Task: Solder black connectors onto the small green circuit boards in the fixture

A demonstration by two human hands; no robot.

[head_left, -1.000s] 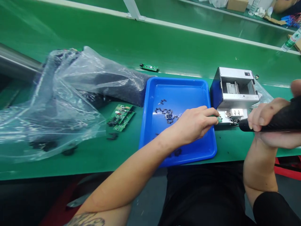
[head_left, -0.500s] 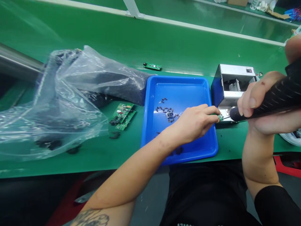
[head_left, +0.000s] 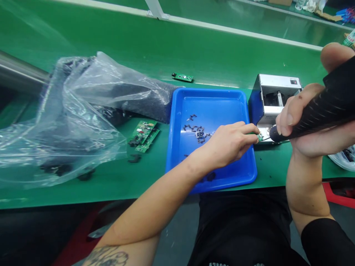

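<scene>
Above the right edge of the blue tray (head_left: 172, 140), your left hand (head_left: 230, 142) pinches a small green board (head_left: 259, 137) between the fingertips. Your right hand (head_left: 310, 127) is closed around a black screwdriver (head_left: 324, 111), its tip meeting this board. Just behind stands a grey metal box (head_left: 273, 82); farther, a loose board (head_left: 182, 77) lies on the green belt (head_left: 222, 55).

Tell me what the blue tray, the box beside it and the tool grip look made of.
Blue tray: glossy moulded plastic, by its sheen and rounded rim. Box: likely sheet metal, grey with flat folded panels. Tool grip: black, matte, ribbed; probably rubber or plastic.
</scene>
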